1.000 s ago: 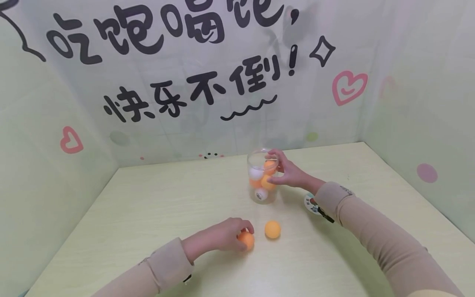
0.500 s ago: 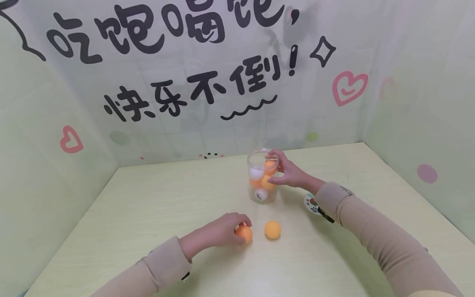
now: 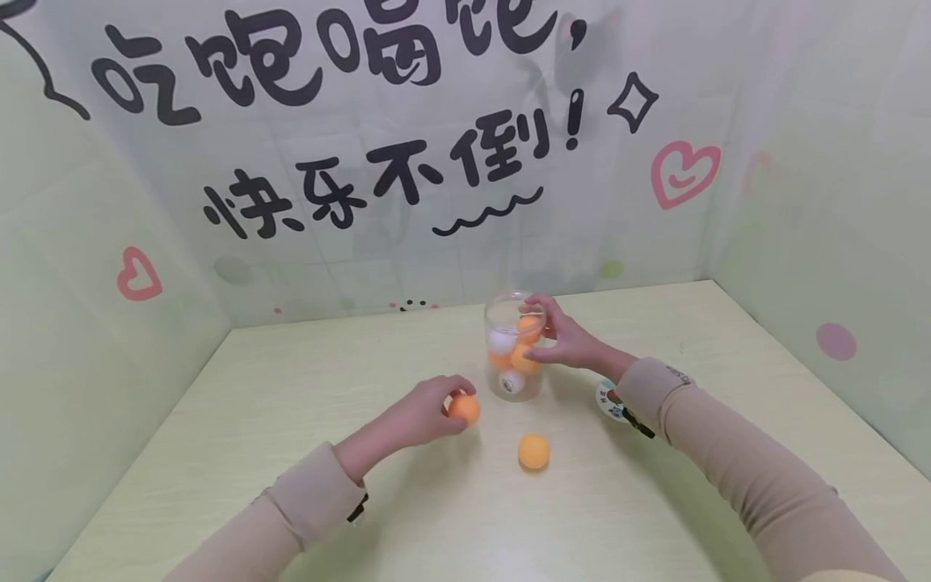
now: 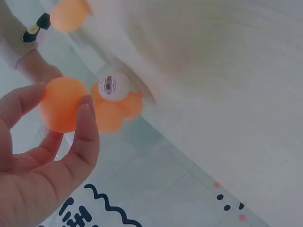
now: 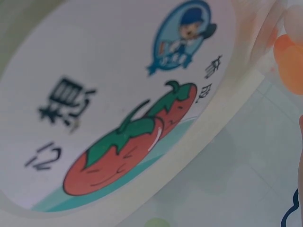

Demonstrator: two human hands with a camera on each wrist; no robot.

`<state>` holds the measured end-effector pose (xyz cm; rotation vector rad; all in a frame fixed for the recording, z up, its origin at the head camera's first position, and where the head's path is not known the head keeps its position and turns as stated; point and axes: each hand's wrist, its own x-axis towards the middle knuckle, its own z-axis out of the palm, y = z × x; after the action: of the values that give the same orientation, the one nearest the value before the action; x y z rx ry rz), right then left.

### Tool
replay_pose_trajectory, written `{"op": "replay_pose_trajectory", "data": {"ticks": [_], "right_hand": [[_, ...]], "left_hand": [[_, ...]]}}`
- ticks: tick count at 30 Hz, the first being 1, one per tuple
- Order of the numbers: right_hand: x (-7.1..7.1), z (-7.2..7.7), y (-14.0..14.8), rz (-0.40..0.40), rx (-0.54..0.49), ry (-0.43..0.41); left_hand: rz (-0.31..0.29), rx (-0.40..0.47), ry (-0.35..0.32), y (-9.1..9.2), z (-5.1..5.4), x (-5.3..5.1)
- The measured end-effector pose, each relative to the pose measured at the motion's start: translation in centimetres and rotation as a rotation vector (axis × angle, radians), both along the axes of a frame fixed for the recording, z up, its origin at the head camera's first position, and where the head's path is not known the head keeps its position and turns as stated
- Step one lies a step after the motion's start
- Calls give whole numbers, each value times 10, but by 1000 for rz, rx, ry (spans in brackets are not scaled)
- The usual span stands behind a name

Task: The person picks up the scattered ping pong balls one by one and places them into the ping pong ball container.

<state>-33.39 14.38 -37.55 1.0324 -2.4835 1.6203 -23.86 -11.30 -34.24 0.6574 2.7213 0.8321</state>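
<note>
My left hand (image 3: pixel 422 412) pinches an orange ping-pong ball (image 3: pixel 464 411) just above the table, front-left of a clear jar (image 3: pixel 502 309). In the left wrist view, fingertips and thumb hold that ball (image 4: pixel 62 106) on opposite sides. White and orange balls (image 4: pixel 110 117) lie inside the jar beyond it. My right hand (image 3: pixel 575 338) grips the jar's right side, thumb in front and fingers round the back near the rim. The jar stands upright. A lighter orange ping-pong ball (image 3: pixel 534 452) rests on the table in front of it.
A round printed card or sticker (image 3: pixel 611 401) lies on the table beside the right sleeve; it fills much of the right wrist view, showing tomatoes (image 5: pixel 118 151). Printed curtains (image 3: pixel 334 267) close off the back and both sides of the pale table (image 3: pixel 327 380).
My left hand has lifted the orange ping-pong ball off the table and carried it away from me toward the jar. My right hand, the jar and the loose ball stay in place.
</note>
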Motion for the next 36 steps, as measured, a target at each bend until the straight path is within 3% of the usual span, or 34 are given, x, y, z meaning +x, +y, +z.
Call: {"op": "replay_pose_trajectory", "data": {"ticks": [4,12,19,26,36], "right_hand": [[0,-1,0,-2,0,3],[0,-1,-1,-9,-5,1],[1,-1,0,-8,-12,-6],[0,-3,0,-18,-10,-10],[0,-1,0,-12,-8,-8]], "left_hand": [[74,65,48,-1,11,-7],[150,199,129,7,21,-17],[174,323,215,19,30,-26],[223,449,242,33,37,-33],[224,515,286,48,44,-42]]}}
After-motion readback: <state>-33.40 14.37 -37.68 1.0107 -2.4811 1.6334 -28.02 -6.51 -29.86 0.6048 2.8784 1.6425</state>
